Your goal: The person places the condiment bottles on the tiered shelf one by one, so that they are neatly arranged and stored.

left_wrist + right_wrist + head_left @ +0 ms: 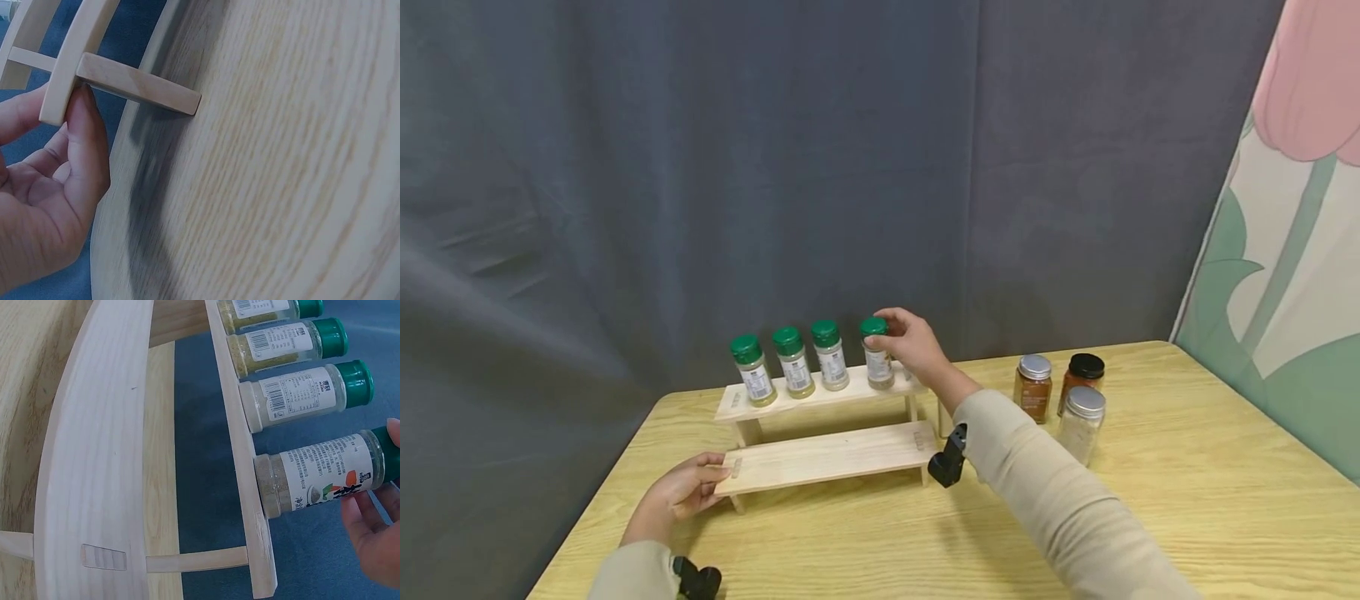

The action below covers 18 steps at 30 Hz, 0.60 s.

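A two-step wooden rack (835, 457) stands on the table. Along its upper step is a row of green-capped spice jars, among them the leftmost jar (754, 372) and another jar (832, 357). My right hand (914, 343) pinches the rightmost spice jar (319, 475) near its green cap; the jar is upright with its base at the upper step. With thumb and fingers, my left hand (56, 169) grips the left end of the lower step (65, 81), which bears no jars.
On the right of the table (1210, 433) stand a silver-lidded jar of reddish spice (1034, 390), a black-lidded jar (1082, 375) and a silver-lidded jar of pale contents (1081, 427). Another container is partly hidden behind my right wrist. A dark curtain (820, 167) hangs behind the table.
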### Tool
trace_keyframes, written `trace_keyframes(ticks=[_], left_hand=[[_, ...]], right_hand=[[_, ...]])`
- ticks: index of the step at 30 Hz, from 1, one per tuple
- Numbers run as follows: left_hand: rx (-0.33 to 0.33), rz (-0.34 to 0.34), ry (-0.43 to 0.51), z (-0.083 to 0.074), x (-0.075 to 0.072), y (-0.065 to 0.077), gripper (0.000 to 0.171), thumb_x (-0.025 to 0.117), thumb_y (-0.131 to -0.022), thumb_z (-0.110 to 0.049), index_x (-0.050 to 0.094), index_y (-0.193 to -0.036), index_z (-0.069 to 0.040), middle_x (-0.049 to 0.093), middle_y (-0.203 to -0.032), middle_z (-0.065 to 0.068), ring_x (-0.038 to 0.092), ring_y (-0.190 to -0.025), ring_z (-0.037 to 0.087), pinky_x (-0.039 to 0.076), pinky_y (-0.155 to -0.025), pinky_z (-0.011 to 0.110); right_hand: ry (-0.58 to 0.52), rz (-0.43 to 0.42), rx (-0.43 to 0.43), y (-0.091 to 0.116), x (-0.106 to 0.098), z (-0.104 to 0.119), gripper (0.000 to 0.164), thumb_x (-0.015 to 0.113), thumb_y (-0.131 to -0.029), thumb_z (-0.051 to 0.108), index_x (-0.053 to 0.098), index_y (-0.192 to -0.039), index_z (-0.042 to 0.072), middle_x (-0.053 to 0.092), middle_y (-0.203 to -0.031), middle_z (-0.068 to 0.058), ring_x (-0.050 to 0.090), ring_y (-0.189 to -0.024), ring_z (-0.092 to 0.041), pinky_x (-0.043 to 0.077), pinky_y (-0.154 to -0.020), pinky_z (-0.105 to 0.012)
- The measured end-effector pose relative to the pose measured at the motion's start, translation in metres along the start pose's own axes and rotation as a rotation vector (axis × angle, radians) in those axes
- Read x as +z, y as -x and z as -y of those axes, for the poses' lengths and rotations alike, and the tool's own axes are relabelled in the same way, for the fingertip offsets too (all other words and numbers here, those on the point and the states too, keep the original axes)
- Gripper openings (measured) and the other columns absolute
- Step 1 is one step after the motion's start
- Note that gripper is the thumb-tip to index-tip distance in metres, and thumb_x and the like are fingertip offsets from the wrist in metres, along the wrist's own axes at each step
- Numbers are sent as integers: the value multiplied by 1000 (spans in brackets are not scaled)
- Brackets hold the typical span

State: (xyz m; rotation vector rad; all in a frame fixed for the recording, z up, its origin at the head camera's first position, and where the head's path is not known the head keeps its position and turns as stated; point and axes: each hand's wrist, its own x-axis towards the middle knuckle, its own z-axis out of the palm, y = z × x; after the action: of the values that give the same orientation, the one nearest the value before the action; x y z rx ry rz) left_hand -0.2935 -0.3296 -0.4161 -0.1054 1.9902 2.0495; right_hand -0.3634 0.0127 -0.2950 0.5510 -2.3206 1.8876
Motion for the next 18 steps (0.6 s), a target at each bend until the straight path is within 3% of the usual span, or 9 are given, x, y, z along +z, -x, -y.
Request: trace_keyframes(ticks=[10, 18], left_hand=[[3, -6, -23, -4, 4, 3, 31, 52, -81, 1, 37, -108, 8, 56, -78, 6, 59, -68, 13, 48, -60, 24], [36, 37, -26, -5, 2, 3, 29, 51, -82, 1, 38, -106, 9, 57, -79, 6, 60, -70, 13, 48, -63, 25]], right_hand=[[32, 2, 1, -1, 0, -2, 44, 65, -77, 12, 48, -117, 5, 53, -103, -11, 51, -90, -22, 44, -73, -35], [45, -15, -10, 5, -4, -2, 44, 65, -77, 14, 47, -117, 5, 52, -106, -11, 49, -95, -23, 43, -78, -36]])
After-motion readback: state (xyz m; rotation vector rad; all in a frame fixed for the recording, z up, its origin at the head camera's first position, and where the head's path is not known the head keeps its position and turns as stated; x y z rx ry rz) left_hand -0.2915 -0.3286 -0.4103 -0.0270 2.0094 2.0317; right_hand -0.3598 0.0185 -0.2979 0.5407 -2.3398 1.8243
